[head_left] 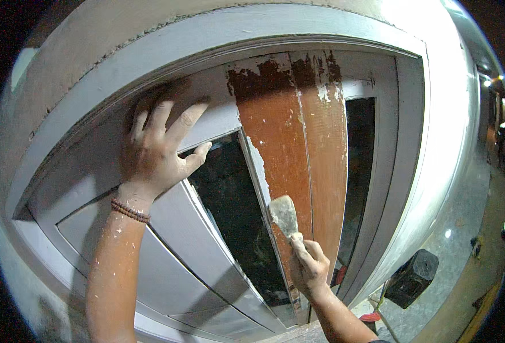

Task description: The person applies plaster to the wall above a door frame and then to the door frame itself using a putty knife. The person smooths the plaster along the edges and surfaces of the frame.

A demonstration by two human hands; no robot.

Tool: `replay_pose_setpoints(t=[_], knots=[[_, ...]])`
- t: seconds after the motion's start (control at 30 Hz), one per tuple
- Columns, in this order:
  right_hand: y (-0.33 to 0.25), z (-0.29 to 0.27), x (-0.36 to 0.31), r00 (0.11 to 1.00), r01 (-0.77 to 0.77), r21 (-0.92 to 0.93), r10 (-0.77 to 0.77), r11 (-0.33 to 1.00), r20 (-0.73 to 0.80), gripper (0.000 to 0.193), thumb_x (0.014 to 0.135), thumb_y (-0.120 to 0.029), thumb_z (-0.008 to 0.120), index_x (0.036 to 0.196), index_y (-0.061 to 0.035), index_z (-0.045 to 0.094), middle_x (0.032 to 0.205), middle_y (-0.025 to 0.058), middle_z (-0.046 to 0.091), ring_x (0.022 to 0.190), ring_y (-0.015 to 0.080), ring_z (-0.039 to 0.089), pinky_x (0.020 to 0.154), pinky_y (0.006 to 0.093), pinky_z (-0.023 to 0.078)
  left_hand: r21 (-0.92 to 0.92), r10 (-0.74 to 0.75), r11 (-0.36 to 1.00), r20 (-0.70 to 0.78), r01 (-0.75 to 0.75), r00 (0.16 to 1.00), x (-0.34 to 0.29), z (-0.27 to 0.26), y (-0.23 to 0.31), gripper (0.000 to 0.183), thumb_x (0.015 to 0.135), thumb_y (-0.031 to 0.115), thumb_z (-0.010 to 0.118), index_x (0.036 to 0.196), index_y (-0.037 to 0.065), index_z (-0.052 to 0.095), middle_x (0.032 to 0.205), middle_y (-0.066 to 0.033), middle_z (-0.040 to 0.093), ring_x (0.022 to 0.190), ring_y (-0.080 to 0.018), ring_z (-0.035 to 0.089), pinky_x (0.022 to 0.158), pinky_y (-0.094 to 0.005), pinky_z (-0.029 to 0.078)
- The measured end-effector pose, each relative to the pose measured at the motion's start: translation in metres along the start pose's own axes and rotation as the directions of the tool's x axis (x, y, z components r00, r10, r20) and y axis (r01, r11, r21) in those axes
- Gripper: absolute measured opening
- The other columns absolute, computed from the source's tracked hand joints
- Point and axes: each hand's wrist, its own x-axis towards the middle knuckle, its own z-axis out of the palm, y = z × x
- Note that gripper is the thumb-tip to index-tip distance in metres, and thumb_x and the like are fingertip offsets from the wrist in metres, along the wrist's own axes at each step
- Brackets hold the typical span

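The scraper sits low in the middle of the frame, its blade flat on the brown strip that runs up and down. The right hand grips its handle tight. The left hand, fingers spread, presses the gray door at upper left.

The left hand presses on the door left of the scraper, whose blade seemingly touches the stile.
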Motion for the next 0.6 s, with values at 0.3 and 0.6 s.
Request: replay_pose_setpoints(t=[0.3, 0.6], knots=[[0.006, 0.006, -0.022, 1.000, 0.015, 0.008, -0.015, 1.000, 0.012, 0.047, 0.082, 0.005, 0.080, 0.127, -0.0097, 0.076, 0.098, 0.0142, 0.071, 0.078, 0.0246, 0.072, 0.066, 0.0333, 0.058, -0.039, 0.009, 0.999, -0.059, -0.011, 0.998, 0.001, 0.003, 0.000, 0.066, 0.077, 0.039, 0.085, 0.138, 0.022, 0.067, 0.120, -0.0159, 0.059, 0.109, -0.0378, 0.060, 0.099, -0.0549, 0.048], [-0.006, -0.005, -0.024, 0.996, 0.088, 0.082, -0.085, 0.993, -0.042, 0.039, 0.091, 0.010, 0.071, 0.127, -0.0049, 0.074, 0.099, 0.0176, 0.071, 0.081, 0.0277, 0.075, 0.070, 0.0330, 0.059, -0.004, 0.045, 0.999, -0.076, -0.045, 0.996, 0.000, 0.001, -0.002, 0.067, 0.077, 0.037, 0.086, 0.139, 0.023, 0.067, 0.121, -0.0140, 0.060, 0.108, -0.0364, 0.061, 0.098, -0.0495, 0.050]])
